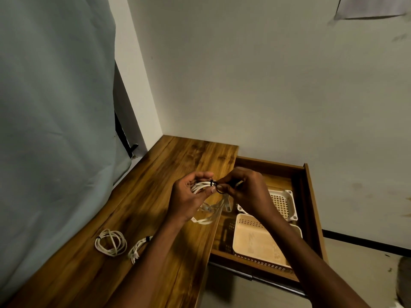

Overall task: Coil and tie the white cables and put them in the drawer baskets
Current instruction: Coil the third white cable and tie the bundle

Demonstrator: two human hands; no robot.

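Observation:
My left hand [191, 196] grips a bundle of coiled white cable [201, 186] above the wooden table's right edge. The cable's lower loops and plug ends hang below the hand [210, 213]. My right hand [246, 192] pinches a thin black tie [219, 188] that wraps the bundle. Two tied white coils lie on the table near its front, one round [110, 242] and one narrower [138, 248] partly behind my left forearm. In the open drawer sit two cream perforated baskets, a near one [255, 241] and a far one [283, 203], both holding no cables.
The wooden table [155, 218] runs along a grey-green curtain [55, 130] on the left. The open drawer [311, 207] juts out to the right of the table, against a white wall. Floor shows at the lower right.

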